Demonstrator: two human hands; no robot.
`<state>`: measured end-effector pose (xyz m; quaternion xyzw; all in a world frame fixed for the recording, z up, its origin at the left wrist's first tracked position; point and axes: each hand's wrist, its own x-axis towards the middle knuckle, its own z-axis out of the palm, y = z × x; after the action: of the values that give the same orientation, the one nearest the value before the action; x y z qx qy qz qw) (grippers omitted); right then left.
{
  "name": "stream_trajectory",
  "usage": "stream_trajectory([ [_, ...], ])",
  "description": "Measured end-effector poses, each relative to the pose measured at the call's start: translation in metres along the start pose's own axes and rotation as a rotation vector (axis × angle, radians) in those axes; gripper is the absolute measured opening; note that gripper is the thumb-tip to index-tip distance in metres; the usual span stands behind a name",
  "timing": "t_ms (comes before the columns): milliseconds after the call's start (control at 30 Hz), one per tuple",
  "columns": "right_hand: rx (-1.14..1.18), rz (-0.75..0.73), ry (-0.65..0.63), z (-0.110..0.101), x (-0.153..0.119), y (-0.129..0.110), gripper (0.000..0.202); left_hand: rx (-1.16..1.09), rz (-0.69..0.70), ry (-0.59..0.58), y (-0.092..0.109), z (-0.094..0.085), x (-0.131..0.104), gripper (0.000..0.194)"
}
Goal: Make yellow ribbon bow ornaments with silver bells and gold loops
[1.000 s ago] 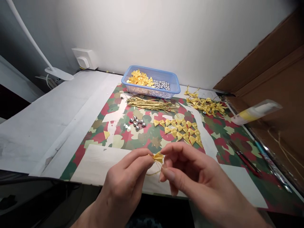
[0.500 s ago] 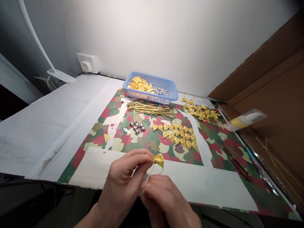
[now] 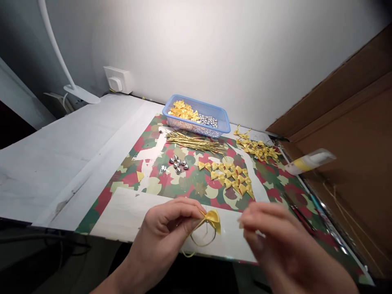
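Observation:
My left hand point(image 3: 171, 228) pinches a yellow ribbon bow point(image 3: 213, 220) above the front of the table, and a thin looped cord point(image 3: 203, 244) hangs below the bow. To the right, apart from it, my right hand point(image 3: 275, 237) is raised with thumb and fingers close together; it is blurred, and whether anything small sits between the fingertips cannot be made out. Farther back lie rows of yellow bows point(image 3: 228, 176), a small group of silver bells point(image 3: 178, 164) and a bundle of gold twist ties point(image 3: 194, 141).
A blue basket point(image 3: 226, 126) with yellow bows and silver bells stands by the wall. Finished-looking bows on cords point(image 3: 259, 148) lie at back right, near a tilted bottle point(image 3: 309, 162). Tools point(image 3: 298, 212) lie at right. A white lamp clamp point(image 3: 82, 94) is at left.
My right hand has moved away from the left, to the right and slightly up. The cord loop under the bow now shows. My left hand still pinches the bow, slightly lower and farther right.

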<state>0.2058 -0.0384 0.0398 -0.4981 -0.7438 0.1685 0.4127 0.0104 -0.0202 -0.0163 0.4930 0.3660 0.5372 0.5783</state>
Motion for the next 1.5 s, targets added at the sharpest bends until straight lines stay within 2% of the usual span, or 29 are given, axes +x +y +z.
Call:
stream_trajectory([
  [67, 0.138, 0.202, -0.217, -0.006, 0.023, 0.007, 0.011, -0.038, -0.039, -0.047, 0.002, 0.001, -0.001, 0.017],
  [100, 0.215, 0.317, -0.341, -0.006, 0.033, 0.010, 0.014, -0.045, -0.058, -0.067, 0.003, 0.001, -0.001, 0.016],
  [167, 0.361, 0.452, -0.553, -0.001, 0.047, 0.016, 0.023, -0.036, -0.088, -0.105, 0.005, 0.002, -0.002, 0.015],
  [233, 0.469, 0.509, -0.702, 0.005, 0.054, 0.019, 0.028, -0.012, -0.097, -0.131, 0.006, 0.001, -0.003, 0.014],
  [333, 0.513, 0.515, -0.801, 0.009, 0.055, 0.019, 0.026, 0.056, -0.094, -0.159, 0.007, 0.000, -0.004, 0.016],
  [433, 0.447, 0.448, -0.778, 0.009, 0.054, 0.016, 0.016, 0.090, -0.107, -0.188, 0.007, 0.000, -0.004, 0.019],
  [533, 0.482, 0.435, -0.670, 0.011, 0.053, 0.019, 0.018, 0.065, -0.149, -0.216, 0.008, 0.000, -0.002, 0.019],
  [600, 0.620, 0.530, -0.536, 0.015, 0.051, 0.026, 0.022, 0.039, -0.200, -0.236, 0.009, 0.000, -0.001, 0.018],
  [667, 0.835, 0.689, -0.426, 0.020, 0.050, 0.032, 0.023, -0.001, -0.254, -0.247, 0.009, 0.001, -0.001, 0.018],
  [733, 1.025, 0.820, -0.390, 0.023, 0.049, 0.037, 0.025, -0.065, -0.300, -0.249, 0.009, 0.003, 0.000, 0.016],
  [833, 1.142, 0.883, -0.394, 0.025, 0.048, 0.039, 0.026, -0.172, -0.356, -0.275, 0.010, 0.004, 0.000, 0.015],
  [1033, 1.133, 0.839, -0.315, 0.027, 0.047, 0.042, 0.028, -0.218, -0.425, -0.300, 0.013, 0.007, -0.001, 0.013],
  [1267, 0.984, 0.761, -0.223, 0.034, 0.049, 0.069, 0.026, -0.172, -0.447, -0.312, 0.014, 0.005, 0.001, 0.014],
  [1367, 0.940, 0.736, -0.204, 0.030, 0.046, 0.071, 0.024, -0.077, -0.405, -0.297, 0.015, 0.003, 0.001, 0.014],
  [1433, 0.932, 0.714, -0.205, 0.023, 0.040, 0.065, 0.023, 0.064, -0.331, -0.269, 0.016, 0.001, 0.001, 0.014],
  [1500, 0.850, 0.671, -0.309, 0.015, 0.031, 0.054, 0.017, 0.242, -0.229, -0.222, 0.017, 0.000, 0.000, 0.016],
])
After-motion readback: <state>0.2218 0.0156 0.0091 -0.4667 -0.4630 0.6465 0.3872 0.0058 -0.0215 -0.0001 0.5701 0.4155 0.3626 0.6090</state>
